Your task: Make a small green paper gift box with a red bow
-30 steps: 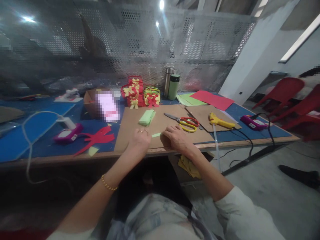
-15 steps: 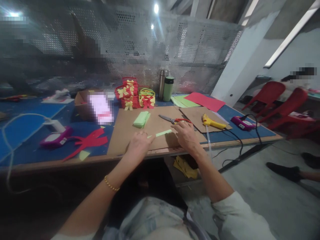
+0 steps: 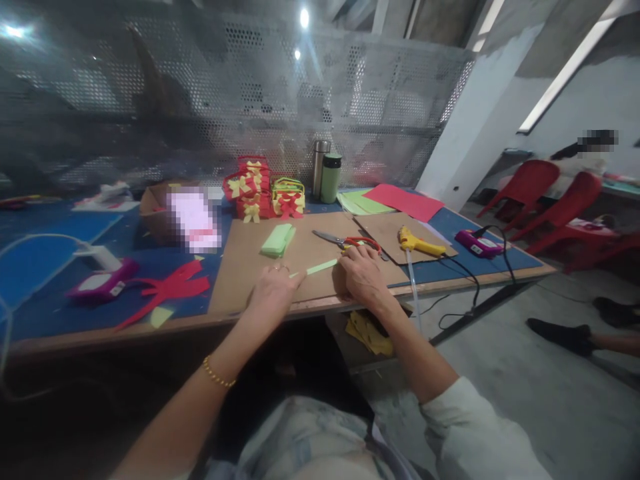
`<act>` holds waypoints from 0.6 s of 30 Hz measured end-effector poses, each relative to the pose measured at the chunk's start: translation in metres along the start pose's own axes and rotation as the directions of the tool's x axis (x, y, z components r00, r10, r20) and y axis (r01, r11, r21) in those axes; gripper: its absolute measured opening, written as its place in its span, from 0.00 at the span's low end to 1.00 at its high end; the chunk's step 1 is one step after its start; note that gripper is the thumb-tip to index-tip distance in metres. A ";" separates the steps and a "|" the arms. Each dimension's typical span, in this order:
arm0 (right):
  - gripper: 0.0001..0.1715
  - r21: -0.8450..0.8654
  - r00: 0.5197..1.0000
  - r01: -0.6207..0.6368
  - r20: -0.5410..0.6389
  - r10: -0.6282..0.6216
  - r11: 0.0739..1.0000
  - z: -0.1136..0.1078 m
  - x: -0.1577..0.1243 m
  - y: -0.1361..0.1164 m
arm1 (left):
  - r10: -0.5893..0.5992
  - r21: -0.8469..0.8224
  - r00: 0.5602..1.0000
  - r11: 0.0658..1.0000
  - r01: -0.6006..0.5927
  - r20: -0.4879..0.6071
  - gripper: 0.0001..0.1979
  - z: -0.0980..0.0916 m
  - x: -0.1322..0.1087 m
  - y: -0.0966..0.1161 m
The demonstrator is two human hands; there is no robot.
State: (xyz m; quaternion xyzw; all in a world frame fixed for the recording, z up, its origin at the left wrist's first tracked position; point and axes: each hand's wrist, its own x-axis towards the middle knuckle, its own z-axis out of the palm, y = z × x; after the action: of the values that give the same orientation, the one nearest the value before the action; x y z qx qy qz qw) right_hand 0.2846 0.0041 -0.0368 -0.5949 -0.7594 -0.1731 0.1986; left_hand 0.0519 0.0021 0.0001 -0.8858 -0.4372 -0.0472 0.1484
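Observation:
A narrow light-green paper strip (image 3: 321, 267) lies across the brown cardboard sheet (image 3: 240, 267) between my hands. At its left end, my left hand (image 3: 271, 291) has its fingers closed, thumb and forefinger at the strip. The curled fingers of my right hand (image 3: 362, 274) are on its right end; the fingertips are partly hidden. Just beyond that hand lie red-handled scissors (image 3: 333, 238), blades pointing left. A folded light-green paper bundle (image 3: 278, 240) rests beyond my left hand.
A yellow glue gun (image 3: 420, 244) lies at right, its cable hanging over the table edge. Small red and yellow paper baskets (image 3: 253, 190) stand at the back beside a green bottle (image 3: 330, 179). Red paper pieces (image 3: 175, 287) and a purple power socket (image 3: 103, 280) are at left.
My right hand has come down and left onto the strip's right end. My left hand stays at the other end. The whole view has shifted slightly.

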 end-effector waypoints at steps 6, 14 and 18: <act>0.18 0.145 0.987 0.153 0.021 -0.158 0.978 -0.002 0.015 -0.017 | -0.006 0.076 0.998 0.997 0.002 0.060 0.24 0.001 0.000 -0.001; 0.14 0.202 0.978 0.171 0.086 -0.192 0.964 0.008 0.026 -0.039 | -0.091 -0.051 0.996 0.995 0.091 0.002 0.21 -0.008 0.008 -0.040; 0.10 0.264 0.990 0.123 0.030 -0.136 0.957 0.011 0.024 -0.038 | -0.252 -0.064 0.953 0.968 0.244 -0.170 0.18 -0.008 0.039 -0.071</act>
State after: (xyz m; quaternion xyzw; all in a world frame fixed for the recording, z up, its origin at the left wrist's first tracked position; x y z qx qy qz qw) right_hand 0.2411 0.0205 -0.0358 -0.5166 -0.8174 -0.0696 0.2453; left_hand 0.0196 0.0699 0.0320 -0.8191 -0.5291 -0.1530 0.1605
